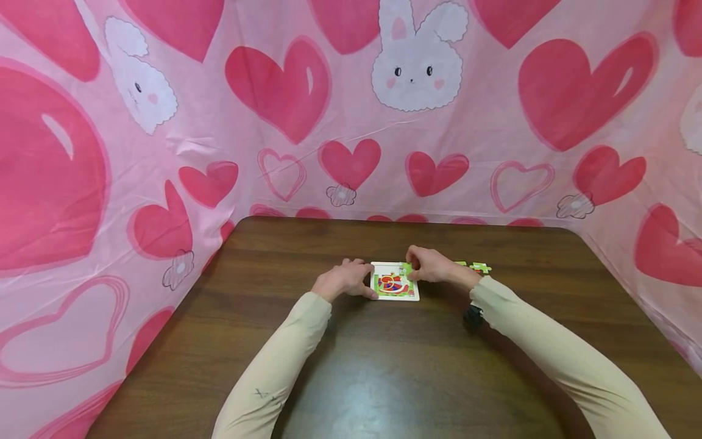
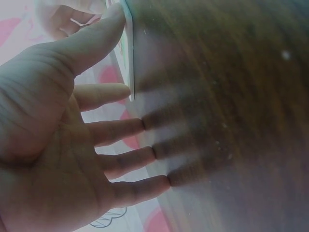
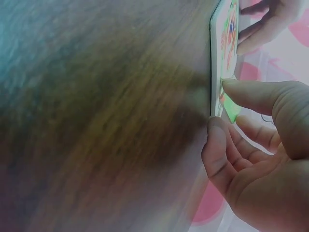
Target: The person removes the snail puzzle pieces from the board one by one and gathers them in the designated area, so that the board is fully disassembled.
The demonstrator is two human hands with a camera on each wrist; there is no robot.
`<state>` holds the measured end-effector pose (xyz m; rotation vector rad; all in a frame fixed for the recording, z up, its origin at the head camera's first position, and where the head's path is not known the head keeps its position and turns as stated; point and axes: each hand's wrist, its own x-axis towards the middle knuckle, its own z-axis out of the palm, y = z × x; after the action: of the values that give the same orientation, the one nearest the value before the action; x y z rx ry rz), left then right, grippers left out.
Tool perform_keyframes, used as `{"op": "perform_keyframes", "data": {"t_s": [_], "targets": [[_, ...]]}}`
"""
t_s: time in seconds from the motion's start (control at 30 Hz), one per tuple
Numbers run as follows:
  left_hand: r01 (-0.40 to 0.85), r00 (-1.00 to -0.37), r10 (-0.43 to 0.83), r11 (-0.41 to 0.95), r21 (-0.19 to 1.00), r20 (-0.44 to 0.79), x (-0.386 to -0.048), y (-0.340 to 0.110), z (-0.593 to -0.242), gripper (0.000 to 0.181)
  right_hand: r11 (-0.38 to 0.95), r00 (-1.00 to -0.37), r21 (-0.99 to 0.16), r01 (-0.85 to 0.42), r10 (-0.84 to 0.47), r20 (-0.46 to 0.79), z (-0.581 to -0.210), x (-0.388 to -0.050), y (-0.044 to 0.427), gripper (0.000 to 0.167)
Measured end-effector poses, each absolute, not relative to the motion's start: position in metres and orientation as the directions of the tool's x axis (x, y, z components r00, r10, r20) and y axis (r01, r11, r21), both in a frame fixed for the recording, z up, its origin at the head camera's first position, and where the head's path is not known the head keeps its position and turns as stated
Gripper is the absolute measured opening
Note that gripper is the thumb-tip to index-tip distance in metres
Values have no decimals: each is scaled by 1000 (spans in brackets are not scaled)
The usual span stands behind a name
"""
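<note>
I have the green piece (image 3: pixel 231 107) tilted over the puzzle tray (image 1: pixel 397 299), at its far right corner, pinched between the fingers of my right hand (image 1: pixel 434 266); I'd ease it down level, unforced. My left hand (image 1: pixel 342 280), fingers spread wide, touches the tray's left side, useful bracing. 2 loose pieces (image 1: pixel 481 267) lie right of the tray.

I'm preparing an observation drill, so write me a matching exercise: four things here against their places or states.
1. Bare left hand
2. Bare right hand
3. Square, white-framed puzzle board
4. Loose, partly green puzzle pieces

A. Between both hands
B. On the dark brown wood-grain table, to the board's right
C. Pinches a small green puzzle piece
D. Touches the board's left side

Pairs: 1-D, 2-C, 3-A, 4-B
</note>
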<state>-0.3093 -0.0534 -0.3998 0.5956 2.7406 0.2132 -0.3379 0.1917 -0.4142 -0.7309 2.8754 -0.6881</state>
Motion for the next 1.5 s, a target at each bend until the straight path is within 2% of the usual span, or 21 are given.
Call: {"op": "perform_keyframes", "data": {"t_s": [0.37, 1.0, 1.17, 1.5], "targets": [[385, -857, 431, 900, 205, -284, -310, -51, -398, 75, 779, -882, -435, -452, -463, 88, -415, -338, 192, 26], [384, -858, 432, 899, 209, -279, -310, -53, -401, 73, 723, -879, -516, -459, -455, 144, -412, -334, 186, 12], [397, -859, 436, 898, 187, -269, -310, -52, -401, 75, 710, -889, -553, -437, -434, 146, -413, -335, 192, 12], [398, -860, 438, 897, 192, -263, -310, -53, -401, 71, 639, -932, -706, -307, -353, 85, -412, -330, 212, 16]]}}
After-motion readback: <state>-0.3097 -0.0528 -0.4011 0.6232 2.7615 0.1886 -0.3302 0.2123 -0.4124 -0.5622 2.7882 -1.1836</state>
